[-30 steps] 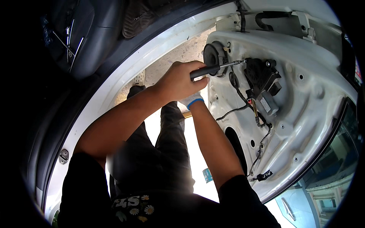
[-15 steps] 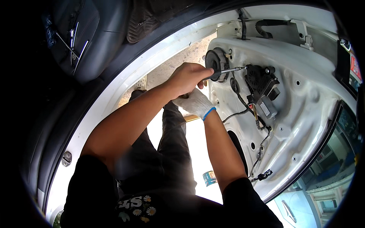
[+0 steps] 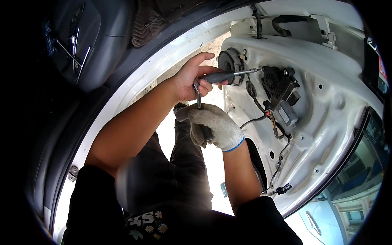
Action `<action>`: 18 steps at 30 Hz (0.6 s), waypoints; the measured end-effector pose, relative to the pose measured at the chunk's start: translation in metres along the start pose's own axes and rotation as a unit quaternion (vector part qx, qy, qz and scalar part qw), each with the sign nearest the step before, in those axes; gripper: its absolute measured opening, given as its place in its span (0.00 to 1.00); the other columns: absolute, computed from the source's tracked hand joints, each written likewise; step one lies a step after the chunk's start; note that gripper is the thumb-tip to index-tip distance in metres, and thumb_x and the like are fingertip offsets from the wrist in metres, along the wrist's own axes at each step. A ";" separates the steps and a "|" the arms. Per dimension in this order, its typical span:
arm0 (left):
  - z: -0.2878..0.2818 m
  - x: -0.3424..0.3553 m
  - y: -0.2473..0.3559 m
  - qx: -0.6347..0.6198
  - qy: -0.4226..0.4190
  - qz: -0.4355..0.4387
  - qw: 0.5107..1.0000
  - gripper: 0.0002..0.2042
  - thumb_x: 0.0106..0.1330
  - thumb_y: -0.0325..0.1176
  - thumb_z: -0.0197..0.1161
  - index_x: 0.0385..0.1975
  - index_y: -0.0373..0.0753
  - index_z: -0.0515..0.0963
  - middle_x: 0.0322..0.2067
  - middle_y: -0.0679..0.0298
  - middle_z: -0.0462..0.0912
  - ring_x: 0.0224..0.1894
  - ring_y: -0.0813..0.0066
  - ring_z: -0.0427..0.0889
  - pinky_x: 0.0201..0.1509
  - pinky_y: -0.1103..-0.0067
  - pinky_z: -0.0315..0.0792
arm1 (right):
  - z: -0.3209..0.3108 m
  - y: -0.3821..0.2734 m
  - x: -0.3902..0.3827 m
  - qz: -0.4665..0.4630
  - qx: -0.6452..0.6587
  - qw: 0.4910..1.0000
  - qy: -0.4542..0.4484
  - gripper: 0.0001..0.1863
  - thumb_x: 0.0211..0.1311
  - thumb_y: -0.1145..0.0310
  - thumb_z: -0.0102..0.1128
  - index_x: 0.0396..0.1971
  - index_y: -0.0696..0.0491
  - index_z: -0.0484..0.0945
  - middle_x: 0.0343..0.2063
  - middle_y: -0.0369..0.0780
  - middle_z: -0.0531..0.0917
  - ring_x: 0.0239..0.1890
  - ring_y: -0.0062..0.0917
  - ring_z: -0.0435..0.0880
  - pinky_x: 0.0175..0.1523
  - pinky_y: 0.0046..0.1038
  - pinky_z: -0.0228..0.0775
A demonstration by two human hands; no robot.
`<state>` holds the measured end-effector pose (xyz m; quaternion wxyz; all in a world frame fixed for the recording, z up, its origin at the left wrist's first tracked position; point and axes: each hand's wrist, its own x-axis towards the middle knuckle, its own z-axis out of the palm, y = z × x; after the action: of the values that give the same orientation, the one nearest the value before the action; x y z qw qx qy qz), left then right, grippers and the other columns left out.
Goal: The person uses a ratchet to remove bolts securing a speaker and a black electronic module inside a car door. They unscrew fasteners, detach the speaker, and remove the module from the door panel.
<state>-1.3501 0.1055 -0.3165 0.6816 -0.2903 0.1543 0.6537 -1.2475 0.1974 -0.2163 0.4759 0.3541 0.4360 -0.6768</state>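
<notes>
My bare left hand (image 3: 194,77) holds a socket driver (image 3: 218,76) with a dark grip and a metal shaft; one finger points away from the grip. The shaft's tip meets the edge of a black window motor assembly (image 3: 274,81) on the white door panel (image 3: 326,114). In a white knit glove with a blue cuff, my right hand (image 3: 216,126) is closed round the dark handle of a wrench-like metal tool (image 3: 199,94). That tool's upper end reaches the back of the driver's grip, by my left fingers; whether the two are joined I cannot tell.
A round black speaker (image 3: 231,65) sits in the door beside the driver. Wiring (image 3: 257,100) runs down the panel from the motor. Several metal tools (image 3: 74,53) lie on the dark seat (image 3: 108,41) at the far left. The door window (image 3: 347,171) borders the lower right.
My left hand has loosened, lifting a finger and baring more of the driver's grip. My gloved right hand has come down and toward me, and the metal tool in it now shows.
</notes>
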 end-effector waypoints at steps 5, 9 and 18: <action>0.008 0.016 -0.039 0.555 0.184 0.451 0.674 0.17 0.58 0.44 0.64 0.36 0.35 0.78 0.25 0.59 0.83 0.23 0.69 0.80 0.28 0.76 0.74 | -0.056 0.033 0.118 -0.149 -0.521 0.821 0.181 0.14 0.66 0.59 0.53 0.38 0.53 0.80 0.26 0.37 0.83 0.32 0.25 0.82 0.39 0.25 0.74; 0.011 0.008 -0.038 0.657 0.194 0.563 0.461 0.14 0.54 0.42 0.66 0.32 0.37 0.78 0.25 0.58 0.82 0.26 0.58 0.83 0.32 0.70 0.78 | -0.069 0.058 0.173 -0.338 -0.414 0.823 0.191 0.15 0.68 0.59 0.49 0.40 0.53 0.79 0.28 0.38 0.82 0.35 0.24 0.82 0.43 0.24 0.74; 0.009 0.002 0.012 0.043 -0.010 -0.013 0.999 0.26 0.65 0.52 0.49 0.47 0.33 0.72 0.32 0.54 0.80 0.12 0.86 0.59 0.11 0.88 0.56 | -0.028 0.012 0.013 -0.045 -0.028 0.988 -0.146 0.17 0.60 0.58 0.56 0.41 0.56 0.79 0.15 0.39 0.79 0.22 0.24 0.82 0.27 0.25 0.72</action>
<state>-1.3627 0.1122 -0.3134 0.7030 -0.2564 0.1718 0.6407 -1.2382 0.2170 -0.2408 0.5135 0.2185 0.3958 -0.7293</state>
